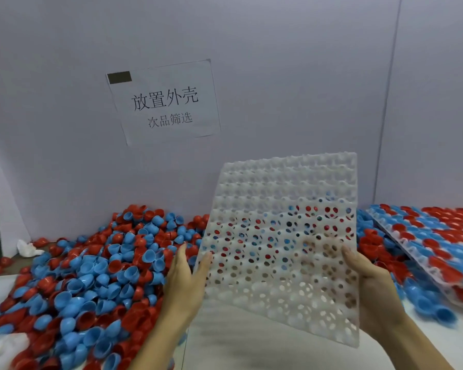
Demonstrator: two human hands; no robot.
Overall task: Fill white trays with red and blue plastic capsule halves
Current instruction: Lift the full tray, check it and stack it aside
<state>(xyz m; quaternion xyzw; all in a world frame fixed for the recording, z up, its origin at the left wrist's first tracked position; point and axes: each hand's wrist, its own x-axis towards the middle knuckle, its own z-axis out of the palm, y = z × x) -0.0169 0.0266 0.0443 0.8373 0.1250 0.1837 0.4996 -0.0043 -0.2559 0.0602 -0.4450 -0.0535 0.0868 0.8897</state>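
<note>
white tray point(284, 236) — empty, every pocket bare — is held tilted up off the table in the middle of the scene, its far edge raised toward the wall. the right hand point(369, 287) grips its right edge, thumb on the near face and fingers curled behind, showing through the holes. the left hand point(183, 281) rests against its left edge with fingers straight and relaxed, thumb touching the rim, not clamping it. on the left lies a big loose heap of red and blue capsule halves point(91, 271), spreading from the wall to the near edge. at far right a filled tray point(433, 244) sits slanted on more loose halves, its pockets packed with red and blue. so one tray looks done; this one has not been started, and plenty of loose halves remain. a paper sign point(163, 102) hangs on the wall.
</note>
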